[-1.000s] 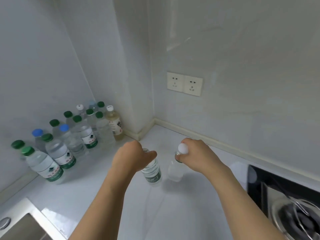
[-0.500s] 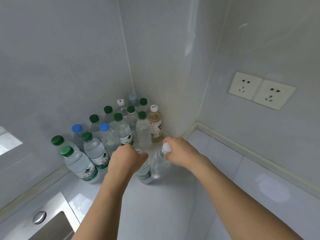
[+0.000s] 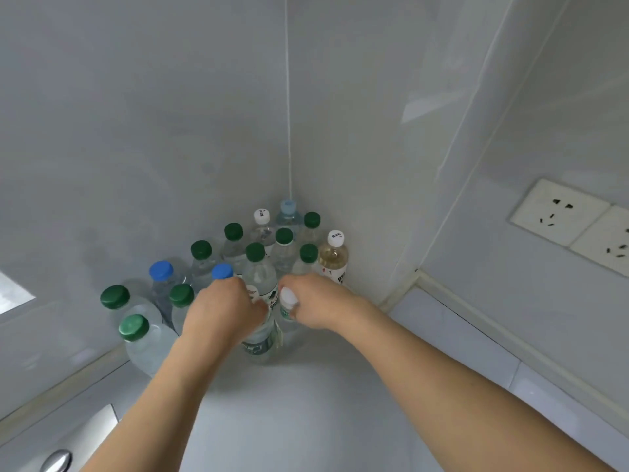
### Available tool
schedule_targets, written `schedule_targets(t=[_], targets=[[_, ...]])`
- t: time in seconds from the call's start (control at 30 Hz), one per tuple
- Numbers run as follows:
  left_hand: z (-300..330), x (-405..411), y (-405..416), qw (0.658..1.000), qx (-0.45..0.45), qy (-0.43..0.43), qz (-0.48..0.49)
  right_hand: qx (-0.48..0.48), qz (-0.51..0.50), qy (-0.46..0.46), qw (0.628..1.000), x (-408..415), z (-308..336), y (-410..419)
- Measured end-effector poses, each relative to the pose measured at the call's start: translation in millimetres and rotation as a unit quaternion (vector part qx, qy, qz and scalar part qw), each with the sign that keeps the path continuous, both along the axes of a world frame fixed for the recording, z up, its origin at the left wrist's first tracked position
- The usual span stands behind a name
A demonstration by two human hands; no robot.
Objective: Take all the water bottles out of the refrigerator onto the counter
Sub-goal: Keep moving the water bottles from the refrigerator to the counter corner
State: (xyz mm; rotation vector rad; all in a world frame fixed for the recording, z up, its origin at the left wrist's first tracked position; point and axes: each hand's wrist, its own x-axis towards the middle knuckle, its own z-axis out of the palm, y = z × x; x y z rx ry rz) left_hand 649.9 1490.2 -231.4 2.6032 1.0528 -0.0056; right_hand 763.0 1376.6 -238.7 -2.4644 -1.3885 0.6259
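on counter point(image 3: 306, 420), hands grip water bottles point(image 3: 262, 338).

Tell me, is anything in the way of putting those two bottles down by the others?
Nothing visible blocks them. The left hand grips one bottle, the right hand a white-capped bottle, both at the front edge of the bottle cluster, with bare counter beneath.

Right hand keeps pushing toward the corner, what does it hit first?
Probably the green-capped bottle standing just behind the right hand and the white-capped bottle it grips; the yellowish bottle is close beside. Depth unclear.
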Motion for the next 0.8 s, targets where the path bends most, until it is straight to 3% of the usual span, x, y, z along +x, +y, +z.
schedule_targets(t=[0.37,0.53,0.8], targets=[[-9.8,-15.5,-11.0,0.999,0.045,-0.012,-0.012,0.04,-0.027,0.017,0.999,10.4,-16.0,27.3],[-16.2,-13.5,-5.6,0.998,0.001,-0.06,0.02,0.078,-0.053,0.061,0.994,11.9,-25.2,30.3],[-13.4,-5.3,1.1,0.998,-0.029,-0.046,0.009,0.106,-0.095,0.091,0.986,-2.4,-41.4,22.2]])
